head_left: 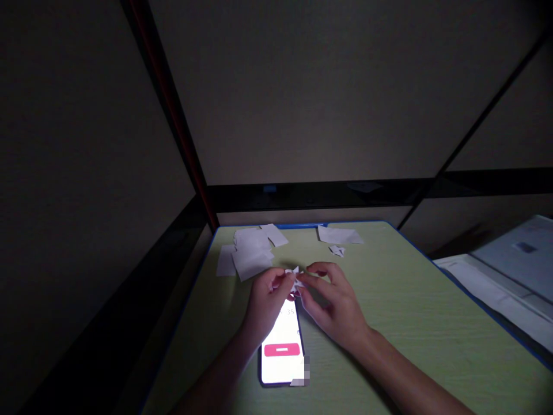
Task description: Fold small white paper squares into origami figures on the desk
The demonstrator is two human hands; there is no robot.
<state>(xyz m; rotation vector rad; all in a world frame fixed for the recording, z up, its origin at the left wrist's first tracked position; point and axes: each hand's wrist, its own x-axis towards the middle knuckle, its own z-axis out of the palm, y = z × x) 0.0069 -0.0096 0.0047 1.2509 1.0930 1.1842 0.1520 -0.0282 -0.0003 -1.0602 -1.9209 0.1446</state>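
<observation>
Between my two hands is a small folded piece of white paper (pixel 297 283) with pointed corners, partly covered by fingers. My left hand (pixel 268 297) is closed, pinching the paper's left side between thumb and fingers. On the other side, my right hand (pixel 332 300) grips its edge with thumb and index finger, the other fingers bent and lifted. Just below the hands lies a phone (pixel 281 366) with a bright screen showing digits and a red button; its upper part is partly hidden by my left hand.
Several white paper sheets (pixel 250 256) overlap at the table's far left. Another sheet (pixel 340 235) and a small folded paper (pixel 337 251) lie at the far right. The green table (pixel 415 323) has a blue edge against a wall. Pale flat items (pixel 514 282) stand beyond its right side.
</observation>
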